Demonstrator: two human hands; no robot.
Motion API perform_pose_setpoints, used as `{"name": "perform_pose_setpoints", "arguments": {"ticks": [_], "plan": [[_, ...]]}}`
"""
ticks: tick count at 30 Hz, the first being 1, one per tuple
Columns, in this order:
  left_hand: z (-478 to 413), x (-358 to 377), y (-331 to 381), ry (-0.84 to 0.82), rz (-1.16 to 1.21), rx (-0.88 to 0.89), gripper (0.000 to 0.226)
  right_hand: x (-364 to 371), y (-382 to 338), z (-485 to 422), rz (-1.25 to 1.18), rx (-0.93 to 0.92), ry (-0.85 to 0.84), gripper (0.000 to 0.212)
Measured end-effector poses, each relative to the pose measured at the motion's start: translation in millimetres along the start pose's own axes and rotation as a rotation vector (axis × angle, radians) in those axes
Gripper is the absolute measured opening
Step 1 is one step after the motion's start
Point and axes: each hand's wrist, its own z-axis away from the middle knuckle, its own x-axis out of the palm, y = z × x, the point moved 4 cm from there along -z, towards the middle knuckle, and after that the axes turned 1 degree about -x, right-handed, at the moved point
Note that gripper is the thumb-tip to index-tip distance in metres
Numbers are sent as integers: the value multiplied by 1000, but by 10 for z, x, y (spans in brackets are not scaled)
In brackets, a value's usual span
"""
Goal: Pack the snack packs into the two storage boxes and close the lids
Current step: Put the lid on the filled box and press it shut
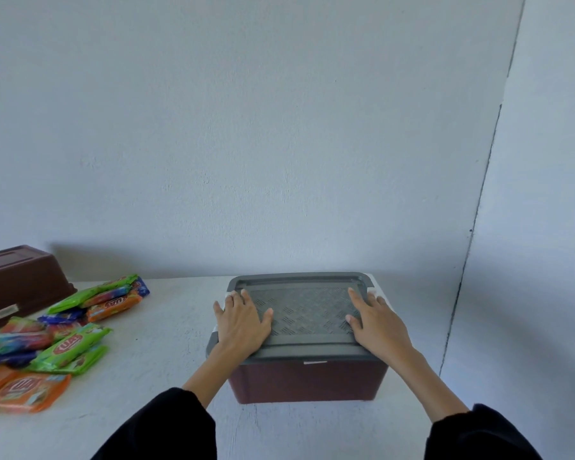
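Observation:
A dark red storage box (307,381) stands in front of me on the white table, and a grey patterned lid (304,308) lies flat on top of it. My left hand (241,322) rests palm down on the lid's left side, fingers spread. My right hand (377,322) presses flat on the lid's right side. Neither hand holds anything. A second dark red box (17,283) sits upside down at the far left. Several green, orange and blue snack packs (63,336) lie in a loose heap beside it.
The white table (166,343) runs up to a pale wall behind. A wall corner with a dark seam (472,247) rises at the right, close to the table's right end. Bare tabletop lies between the snack heap and the near box.

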Motion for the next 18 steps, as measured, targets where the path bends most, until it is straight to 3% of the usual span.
{"name": "perform_pose_setpoints", "arguments": {"ticks": [4, 9, 18], "plan": [[64, 34, 29, -104, -3, 9, 76, 35, -10, 23, 11, 8, -4, 50], [193, -50, 94, -33, 297, 189, 54, -19, -100, 125, -164, -33, 57, 40], [337, -64, 232, 39, 331, 368, 45, 116, -401, 261, -120, -123, 50, 45]]}}
